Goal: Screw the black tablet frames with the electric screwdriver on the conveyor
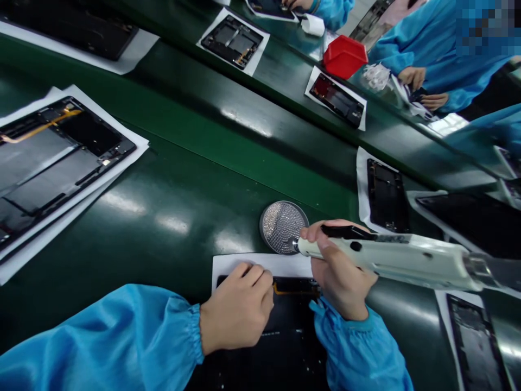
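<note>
In the head view, my right hand (342,271) is wrapped round a pale electric screwdriver (407,258). The driver lies nearly level, its metal tip at a round dish (280,225) of small, shiny, screw-like pieces. My left hand (244,304) has its fingers curled down at the top edge of a dark tablet-like device (291,345); its fingertips are hidden, and I cannot make out what they hold. An orange flex cable (285,288) shows along the device's upper edge between my hands. White paper (260,263) lies underneath.
Another opened device (44,168) rests on papers at left. Beyond the green bench (171,201), a line carries several devices on paper, including one (234,41) near the top. A red bin (345,56) stands at the far side, near a co-worker's hands (423,89).
</note>
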Motion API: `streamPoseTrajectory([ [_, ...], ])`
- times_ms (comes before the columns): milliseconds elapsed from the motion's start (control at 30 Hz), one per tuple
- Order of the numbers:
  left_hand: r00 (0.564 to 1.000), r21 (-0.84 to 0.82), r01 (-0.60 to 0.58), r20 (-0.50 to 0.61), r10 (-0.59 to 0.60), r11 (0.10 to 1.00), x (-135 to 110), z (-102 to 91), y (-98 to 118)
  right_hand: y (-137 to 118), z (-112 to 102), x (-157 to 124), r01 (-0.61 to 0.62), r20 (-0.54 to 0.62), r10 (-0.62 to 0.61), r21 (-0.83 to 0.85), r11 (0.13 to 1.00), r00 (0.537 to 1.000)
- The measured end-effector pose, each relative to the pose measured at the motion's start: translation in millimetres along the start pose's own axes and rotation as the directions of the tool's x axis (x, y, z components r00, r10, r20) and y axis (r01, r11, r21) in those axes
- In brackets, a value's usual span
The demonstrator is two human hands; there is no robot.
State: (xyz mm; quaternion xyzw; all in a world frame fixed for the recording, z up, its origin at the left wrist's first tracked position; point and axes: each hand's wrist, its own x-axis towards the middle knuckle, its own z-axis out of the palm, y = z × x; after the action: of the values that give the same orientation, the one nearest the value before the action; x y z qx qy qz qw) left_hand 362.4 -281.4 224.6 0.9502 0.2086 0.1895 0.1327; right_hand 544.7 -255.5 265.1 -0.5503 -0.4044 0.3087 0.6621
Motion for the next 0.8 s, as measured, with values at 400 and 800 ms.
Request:
streamPoseTrajectory([
  [400, 0.998, -0.046, -0.004, -0.058, 0.001, 0.999, 1.9, 1.2, -4.4, 3.3, 3.3, 2.1, -0.006, 0.008, 0.005, 0.013, 1.000, 1.000],
  [800, 0.998, -0.081, -0.022, -0.060, 0.017, 0.996, 2.9, 1.5, -13.2, 5.2, -4.6, 0.3, -0.012, 0.040, 0.014, -0.052, 0.999, 0.999],
])
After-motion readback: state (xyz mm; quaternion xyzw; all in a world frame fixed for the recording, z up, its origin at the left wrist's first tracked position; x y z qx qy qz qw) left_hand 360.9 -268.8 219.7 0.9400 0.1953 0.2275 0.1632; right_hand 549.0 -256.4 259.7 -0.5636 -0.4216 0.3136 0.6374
